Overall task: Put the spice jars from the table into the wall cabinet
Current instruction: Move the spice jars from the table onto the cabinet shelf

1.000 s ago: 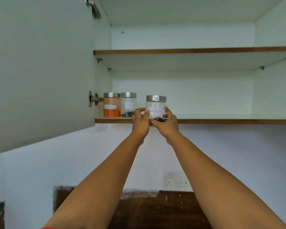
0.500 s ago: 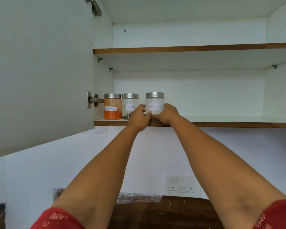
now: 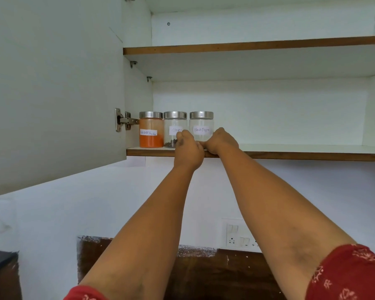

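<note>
Three glass spice jars with steel lids stand in a row at the left end of the wall cabinet's lower shelf (image 3: 290, 155). From the left they are an orange chilli powder jar (image 3: 151, 132), a cloves jar (image 3: 174, 123) and a black pepper jar (image 3: 201, 124). Both arms reach up to the black pepper jar. My left hand (image 3: 187, 149) holds its lower left side, thumb raised in front of the cloves jar. My right hand (image 3: 220, 140) wraps its lower right side. The jar's base and my fingertips are hidden.
The cabinet door (image 3: 52, 83) hangs open on the left, with its hinge (image 3: 122, 120) beside the chilli jar. The upper shelf (image 3: 247, 47) is above. A switch and socket plate (image 3: 239, 234) sits on the white wall below, over a dark wooden panel (image 3: 204, 273).
The black pepper jar went from the shelf's front edge onto the shelf and back beside the cloves jar. Both hands stayed on its base.
</note>
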`<action>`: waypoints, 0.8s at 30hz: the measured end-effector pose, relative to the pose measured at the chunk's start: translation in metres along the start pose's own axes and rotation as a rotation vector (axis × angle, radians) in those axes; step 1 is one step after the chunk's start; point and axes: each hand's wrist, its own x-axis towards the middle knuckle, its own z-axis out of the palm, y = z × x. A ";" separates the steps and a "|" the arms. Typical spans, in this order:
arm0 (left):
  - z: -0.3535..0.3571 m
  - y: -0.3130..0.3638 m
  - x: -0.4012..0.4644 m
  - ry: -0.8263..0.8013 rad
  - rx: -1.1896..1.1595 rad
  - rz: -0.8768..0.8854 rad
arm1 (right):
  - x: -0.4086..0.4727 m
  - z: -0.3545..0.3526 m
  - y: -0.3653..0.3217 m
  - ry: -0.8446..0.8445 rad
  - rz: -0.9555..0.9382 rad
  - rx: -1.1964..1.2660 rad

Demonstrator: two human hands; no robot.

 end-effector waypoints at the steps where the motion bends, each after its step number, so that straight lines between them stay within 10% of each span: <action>1: 0.002 -0.001 -0.001 0.002 0.017 0.009 | -0.002 0.002 0.000 0.019 0.001 -0.008; 18: 0.025 -0.025 -0.049 -0.076 0.377 0.398 | -0.060 0.015 0.032 0.373 -0.258 -0.055; 24: 0.015 -0.018 -0.125 -0.188 0.122 0.189 | -0.128 0.042 0.066 0.429 -0.229 0.229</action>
